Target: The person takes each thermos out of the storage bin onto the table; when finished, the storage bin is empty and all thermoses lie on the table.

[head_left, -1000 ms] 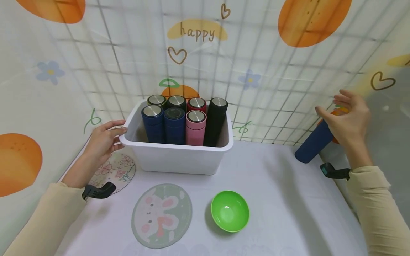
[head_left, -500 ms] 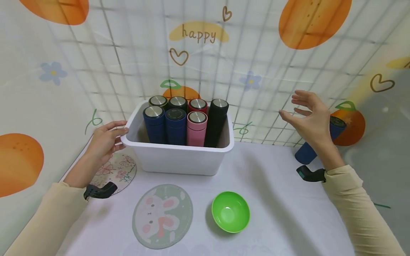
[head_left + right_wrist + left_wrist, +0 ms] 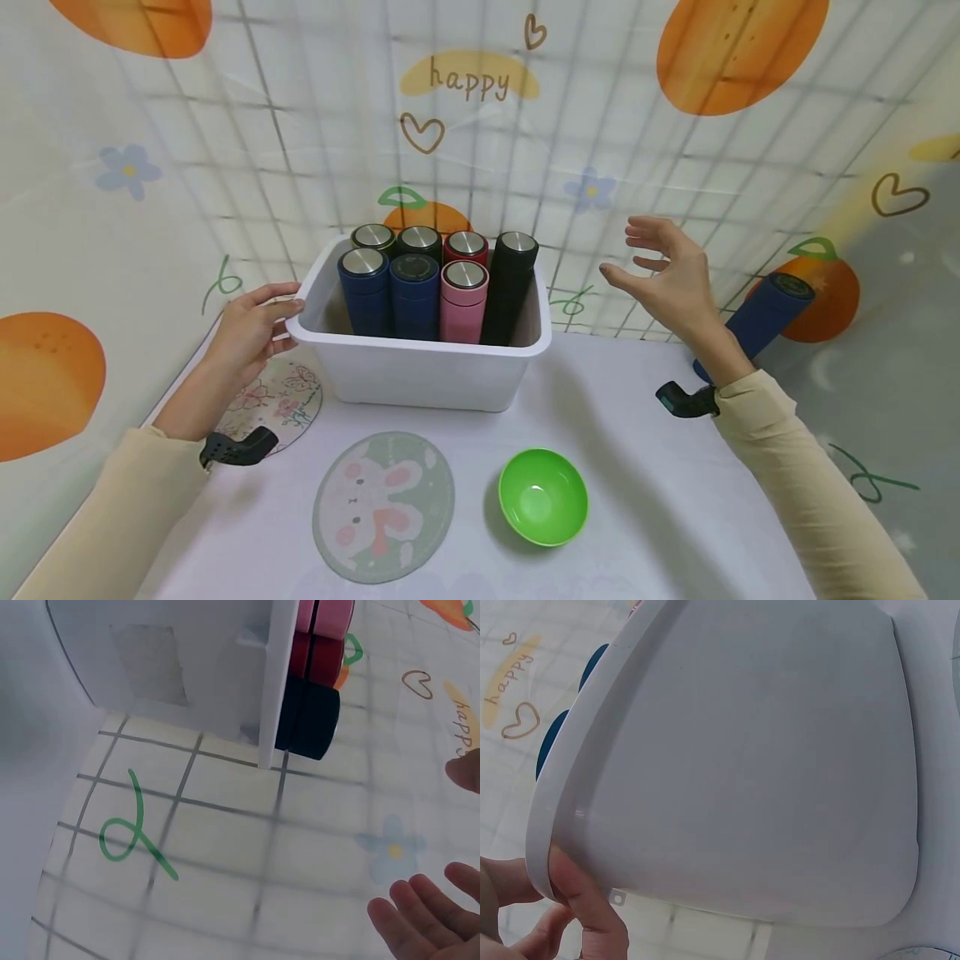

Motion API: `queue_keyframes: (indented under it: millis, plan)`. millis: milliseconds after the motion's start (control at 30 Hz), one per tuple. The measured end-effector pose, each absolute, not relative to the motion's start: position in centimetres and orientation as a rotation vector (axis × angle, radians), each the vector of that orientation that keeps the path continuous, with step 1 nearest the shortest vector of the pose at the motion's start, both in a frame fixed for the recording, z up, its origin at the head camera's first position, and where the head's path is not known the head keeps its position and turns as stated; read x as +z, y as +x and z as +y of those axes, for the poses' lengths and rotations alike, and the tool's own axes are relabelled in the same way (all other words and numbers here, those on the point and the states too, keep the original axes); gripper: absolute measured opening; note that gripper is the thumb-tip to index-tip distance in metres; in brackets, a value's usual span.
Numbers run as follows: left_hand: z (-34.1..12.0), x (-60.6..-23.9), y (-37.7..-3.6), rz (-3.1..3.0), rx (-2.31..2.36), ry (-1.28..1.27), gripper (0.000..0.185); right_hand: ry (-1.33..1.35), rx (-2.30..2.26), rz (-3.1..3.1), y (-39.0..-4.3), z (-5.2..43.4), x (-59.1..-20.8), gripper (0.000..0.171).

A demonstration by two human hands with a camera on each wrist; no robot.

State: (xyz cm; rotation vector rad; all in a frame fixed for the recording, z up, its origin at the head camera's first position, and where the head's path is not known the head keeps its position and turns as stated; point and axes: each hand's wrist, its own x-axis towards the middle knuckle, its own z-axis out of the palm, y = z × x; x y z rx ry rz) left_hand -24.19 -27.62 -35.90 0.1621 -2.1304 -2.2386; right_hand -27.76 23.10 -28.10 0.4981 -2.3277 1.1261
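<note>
A white bin (image 3: 420,371) stands at the back of the table, holding several upright flasks: dark blue, pink (image 3: 463,302), red and a taller black one (image 3: 508,287). My left hand (image 3: 272,321) grips the bin's left rim; in the left wrist view the thumb (image 3: 581,896) lies against the rim of the bin's wall (image 3: 742,772). My right hand (image 3: 654,273) hovers open and empty in the air, right of the bin. Behind it a dark blue flask (image 3: 761,318) leans against the right wall. The right wrist view shows my fingertips (image 3: 420,922), the bin's corner (image 3: 274,682) and the black flask (image 3: 311,712).
A green bowl (image 3: 543,497) sits at the front centre of the white table. A round rabbit coaster (image 3: 384,504) lies to its left. A floral coaster (image 3: 285,398) lies under my left wrist. Printed cloth walls close in the back and both sides.
My right hand let go of the dark blue flask, which now leans against the right wall, and swung left toward the bin. The left hand stayed on the rim.
</note>
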Motion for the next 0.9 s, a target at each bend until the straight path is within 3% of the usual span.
queue_keyframes:
  millis: [900]
  plan:
    - [-27.7, -35.8, -24.3, -2.058, -2.349, 0.170, 0.039, 0.522, 1.264, -2.459, -32.3, 18.9, -30.1, 0.070]
